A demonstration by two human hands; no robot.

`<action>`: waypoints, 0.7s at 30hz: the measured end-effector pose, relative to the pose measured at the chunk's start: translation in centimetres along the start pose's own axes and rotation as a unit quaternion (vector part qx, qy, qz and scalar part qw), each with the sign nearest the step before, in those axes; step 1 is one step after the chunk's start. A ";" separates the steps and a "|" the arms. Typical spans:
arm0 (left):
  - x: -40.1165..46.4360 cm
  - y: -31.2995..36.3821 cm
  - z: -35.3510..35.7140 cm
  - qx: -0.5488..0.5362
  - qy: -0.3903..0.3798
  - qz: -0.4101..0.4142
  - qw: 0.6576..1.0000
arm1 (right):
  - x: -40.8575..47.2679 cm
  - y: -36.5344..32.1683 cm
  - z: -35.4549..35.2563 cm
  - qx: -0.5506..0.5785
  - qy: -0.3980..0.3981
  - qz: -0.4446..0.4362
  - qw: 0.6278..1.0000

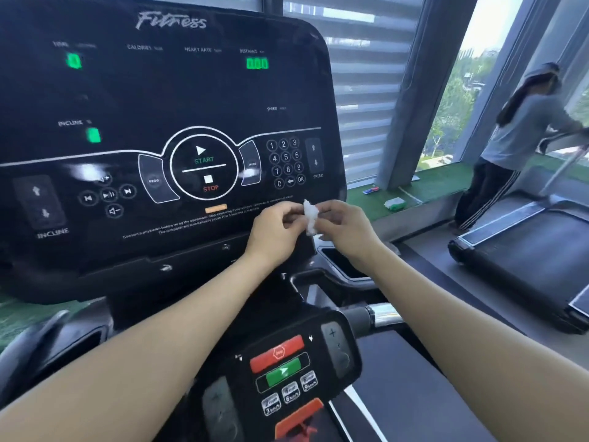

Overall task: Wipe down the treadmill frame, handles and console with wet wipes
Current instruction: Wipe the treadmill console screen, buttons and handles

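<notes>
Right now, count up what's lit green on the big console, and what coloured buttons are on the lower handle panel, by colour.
Green readouts lit on the console: 3 (time, distance, incline)
Red buttons on the lower panel: 1
Green buttons on the lower panel: 1
Total: 5

Left hand and right hand met at frame centre, both pinching a crumpled white wet wipe held just in front of the console lower edge. Green digits lit at 11 and 12 o'clock. Lower control panel with red and green buttons at 6 o'clock. Second person on neighbouring treadmill at 2 o'clock, by the window.
</notes>
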State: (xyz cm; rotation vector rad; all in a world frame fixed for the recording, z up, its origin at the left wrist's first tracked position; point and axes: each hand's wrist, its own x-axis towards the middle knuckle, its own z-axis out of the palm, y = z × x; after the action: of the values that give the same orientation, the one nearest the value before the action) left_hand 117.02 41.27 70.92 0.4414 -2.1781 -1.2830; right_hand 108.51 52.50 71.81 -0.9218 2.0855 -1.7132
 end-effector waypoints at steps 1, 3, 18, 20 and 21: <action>-0.3 -0.2 -0.4 -0.012 0.002 -0.006 1.000 | -0.3 -0.2 0.5 0.019 -0.006 0.006 1.000; -0.8 -0.3 -1.4 -0.026 0.013 -0.014 0.999 | -0.6 -0.5 1.2 0.049 -0.023 0.013 0.998; -1.2 2.7 2.1 -0.041 0.094 -0.150 0.983 | 3.0 -0.9 -3.5 0.040 -0.169 0.002 0.985; -1.2 2.8 2.4 -0.116 0.099 -0.183 0.971 | 3.1 -0.6 -3.6 0.087 -0.171 0.030 0.981; -1.4 2.8 2.4 -0.156 0.095 -0.198 0.963 | 2.9 -0.3 -3.6 0.110 -0.167 0.051 0.978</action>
State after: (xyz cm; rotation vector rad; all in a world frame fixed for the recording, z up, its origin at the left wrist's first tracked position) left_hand 116.69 45.05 72.05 0.8599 -1.7398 -1.6859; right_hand 104.31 53.36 73.52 -0.9404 1.6616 -1.5723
